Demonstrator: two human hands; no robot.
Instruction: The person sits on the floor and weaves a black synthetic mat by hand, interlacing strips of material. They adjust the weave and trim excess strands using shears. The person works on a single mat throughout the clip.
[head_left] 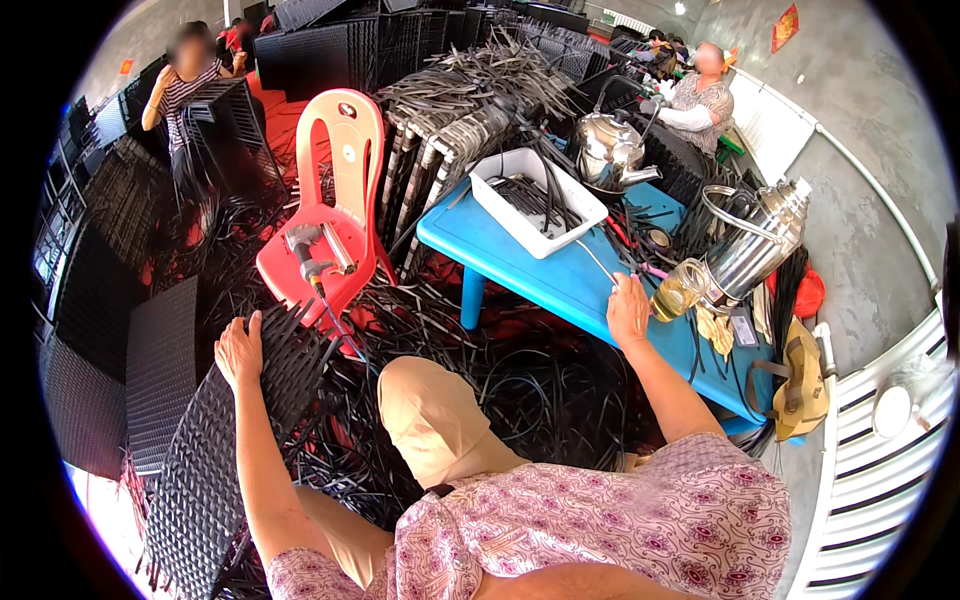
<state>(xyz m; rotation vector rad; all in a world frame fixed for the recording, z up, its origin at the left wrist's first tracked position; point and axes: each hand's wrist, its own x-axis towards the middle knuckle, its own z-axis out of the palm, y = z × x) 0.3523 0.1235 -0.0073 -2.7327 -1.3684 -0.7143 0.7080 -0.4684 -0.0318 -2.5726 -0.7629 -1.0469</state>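
Red plastic chair (335, 190), white tray (537, 200), steel kettle (608, 148)

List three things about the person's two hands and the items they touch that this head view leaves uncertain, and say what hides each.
- Right hand: whatever the fingertips pinch at the blue table is too small to tell.
- Left hand: palm hidden, pressed against the black woven panel.
- Panel's lower end: cut off by the picture's rim.
- White tray: dark strips inside blur together.

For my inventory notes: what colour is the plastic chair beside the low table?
The plastic chair is salmon red; the head view shows it best.
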